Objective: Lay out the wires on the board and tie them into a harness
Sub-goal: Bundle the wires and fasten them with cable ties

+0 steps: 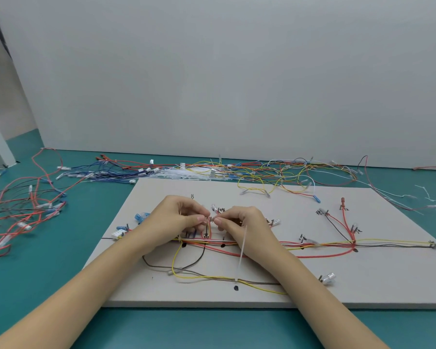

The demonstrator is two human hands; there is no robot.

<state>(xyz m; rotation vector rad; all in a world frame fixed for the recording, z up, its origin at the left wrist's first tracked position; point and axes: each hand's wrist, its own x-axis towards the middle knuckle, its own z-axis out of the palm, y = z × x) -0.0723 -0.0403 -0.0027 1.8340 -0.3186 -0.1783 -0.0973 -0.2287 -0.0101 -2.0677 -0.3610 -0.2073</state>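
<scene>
Wires point(320, 245) are laid along the middle of the board point(337, 293), and one cable tie point(242, 255) is already looped round the strands nearer its front edge. Above the board's centre, something small, seemingly a wire end, is pinched by the left hand point(179, 217) and the right hand point(239, 222), both grips clenched on it. If it is tugged, the routed run could be dragged off its marks.

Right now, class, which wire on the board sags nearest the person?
The yellow wire: its loop drops below the main bundle, and its end reaches nearest the board's front edge.
</scene>
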